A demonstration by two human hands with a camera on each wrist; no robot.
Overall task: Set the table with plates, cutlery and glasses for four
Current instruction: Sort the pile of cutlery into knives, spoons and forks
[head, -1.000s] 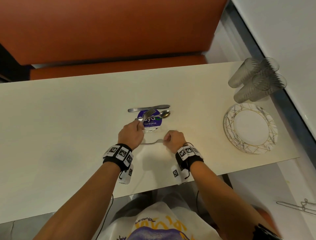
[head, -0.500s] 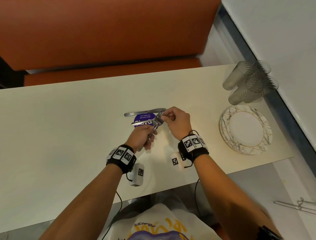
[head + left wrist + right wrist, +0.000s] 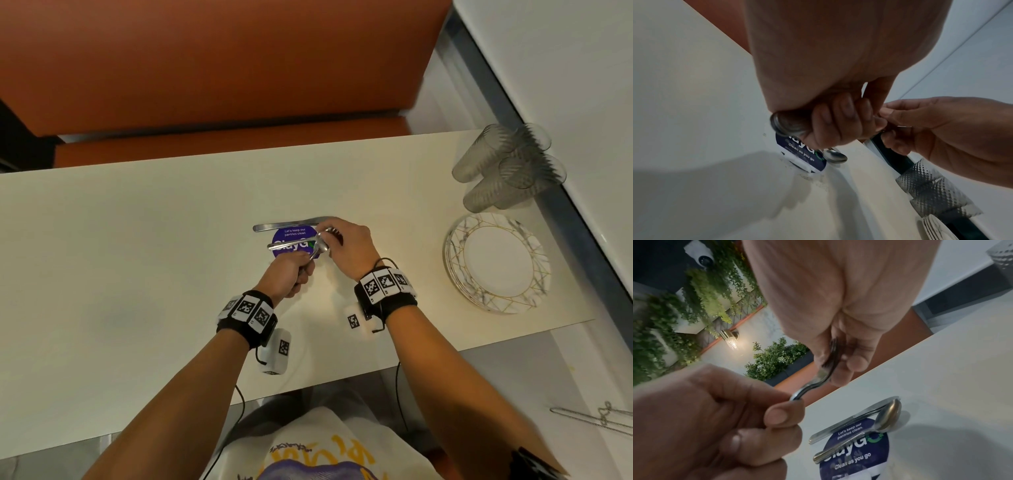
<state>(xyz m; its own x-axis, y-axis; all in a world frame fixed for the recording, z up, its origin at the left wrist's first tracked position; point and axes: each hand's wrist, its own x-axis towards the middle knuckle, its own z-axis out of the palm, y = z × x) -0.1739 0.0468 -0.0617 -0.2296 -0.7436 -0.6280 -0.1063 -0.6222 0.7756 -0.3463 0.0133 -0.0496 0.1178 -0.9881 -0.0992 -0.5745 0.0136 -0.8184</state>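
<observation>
Now both hands share forks: left hand (image 3: 291, 272) gripping handles, right hand (image 3: 349, 245) pinching tines (image 3: 833, 352). Peel 1 cleanly, set toward 9 o'clock on desk (image 3: 137, 257).

Table (image 3: 137, 257): cream, plain. Round sticker (image 3: 291, 236) at its middle: deep purple, white lettering, green mark. Cutlery (image 3: 857, 434): silver. Plates (image 3: 496, 263) near the right edge: white, gold and grey line pattern. Glasses (image 3: 507, 171) at the far right corner: grey, ribbed. Bench (image 3: 205, 68): orange.
</observation>
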